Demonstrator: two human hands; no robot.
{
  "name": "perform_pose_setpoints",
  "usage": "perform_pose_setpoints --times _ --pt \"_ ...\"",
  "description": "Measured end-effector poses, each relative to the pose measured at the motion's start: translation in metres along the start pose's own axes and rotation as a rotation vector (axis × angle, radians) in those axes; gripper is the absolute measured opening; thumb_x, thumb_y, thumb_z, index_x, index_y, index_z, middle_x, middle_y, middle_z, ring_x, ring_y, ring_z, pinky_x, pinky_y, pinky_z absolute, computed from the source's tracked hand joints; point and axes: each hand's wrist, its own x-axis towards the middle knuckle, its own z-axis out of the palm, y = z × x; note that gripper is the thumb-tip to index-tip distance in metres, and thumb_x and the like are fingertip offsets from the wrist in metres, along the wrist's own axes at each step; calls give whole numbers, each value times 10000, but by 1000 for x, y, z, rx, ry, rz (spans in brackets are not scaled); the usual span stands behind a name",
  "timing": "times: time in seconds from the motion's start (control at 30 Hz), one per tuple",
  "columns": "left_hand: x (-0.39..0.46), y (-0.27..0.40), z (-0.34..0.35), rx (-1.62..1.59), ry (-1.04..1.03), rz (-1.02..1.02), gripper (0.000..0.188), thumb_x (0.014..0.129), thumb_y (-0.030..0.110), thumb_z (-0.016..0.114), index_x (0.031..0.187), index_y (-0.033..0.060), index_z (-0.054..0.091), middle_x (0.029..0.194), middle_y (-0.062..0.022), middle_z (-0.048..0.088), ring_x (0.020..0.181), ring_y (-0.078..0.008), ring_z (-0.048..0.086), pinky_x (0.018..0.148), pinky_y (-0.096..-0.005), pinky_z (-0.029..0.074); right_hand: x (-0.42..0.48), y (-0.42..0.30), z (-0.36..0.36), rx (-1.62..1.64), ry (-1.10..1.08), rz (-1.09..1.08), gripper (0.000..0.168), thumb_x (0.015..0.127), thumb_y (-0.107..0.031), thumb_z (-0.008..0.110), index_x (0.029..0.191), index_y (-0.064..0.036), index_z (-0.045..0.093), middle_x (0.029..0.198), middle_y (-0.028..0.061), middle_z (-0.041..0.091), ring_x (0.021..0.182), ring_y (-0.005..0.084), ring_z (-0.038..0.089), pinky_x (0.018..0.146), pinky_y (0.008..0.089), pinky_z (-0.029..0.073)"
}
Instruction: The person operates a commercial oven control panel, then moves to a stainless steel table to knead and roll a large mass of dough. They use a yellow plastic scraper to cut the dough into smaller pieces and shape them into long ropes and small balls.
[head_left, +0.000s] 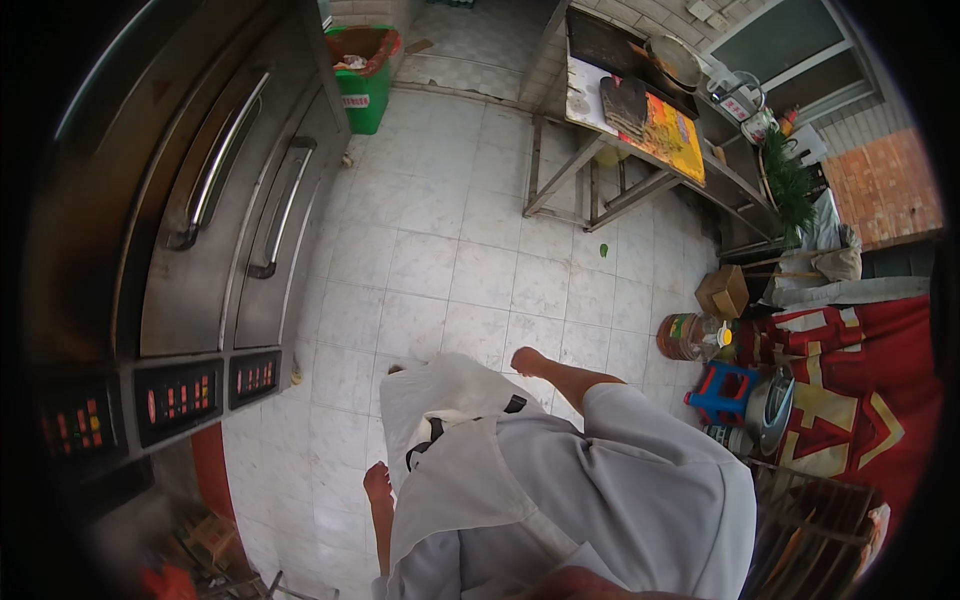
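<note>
My left hand (378, 481) hangs low beside my body on the oven side, its fingers curled and nothing visible in them. Ahead of my waist, my right hand (527, 361) swings out over the tiled floor (420, 259). It is loosely closed, and no object shows in it. Neither hand touches anything that I can see. A light apron (457, 487) hangs over my grey shirt (637, 457). To the left stands a stainless-steel deck oven (195, 292) with long bar handles and lit control panels.
A metal worktable (585, 97) carries dark folded cloths and a wok (673, 61). A green bin (366, 105) stands beyond the oven. On the right are an oil jug (679, 336), a cardboard box (721, 291), a blue plastic stool (720, 392) and a wire rack (814, 499).
</note>
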Motion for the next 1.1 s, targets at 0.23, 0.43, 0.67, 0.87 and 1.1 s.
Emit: perform_pose_setpoints --times 0.23,0.43,0.67,0.87,1.1 --pt "88 31 -13 171 -196 -50 165 928 255 613 796 172 559 700 52 490 594 -92 448 497 -266 319 16 20 3 488 17 205 141 878 -154 590 768 -77 633 654 68 602 504 191 555 416 347 409" --pt "169 120 18 -105 -87 -406 152 937 277 630 852 157 589 745 32 527 632 -105 491 514 -284 352 28 35 -116 1071 144 531 223 926 -257 579 910 -62 687 729 42 633 568 143 579 482 280 469" --pt "253 210 50 -9 -106 -258 238 949 327 648 1026 102 629 840 13 596 697 -117 539 556 -296 411 12 104 -256 1569 569 785 334 965 -363 639 1061 -45 661 855 85 683 660 174 655 568 307 545" --pt "300 270 78 2 -129 -215 227 963 307 656 1064 105 635 849 12 603 689 -103 537 533 -243 383 -48 248 -310 1646 970 838 464 937 -453 680 1076 -12 642 895 119 688 658 203 670 541 332 550" --pt "319 255 139 -33 -94 -352 186 935 329 670 1002 159 631 852 19 605 709 -127 538 582 -294 412 -156 480 -368 740 1296 1230 548 912 -514 658 997 22 734 808 170 714 727 239 700 638 399 540"
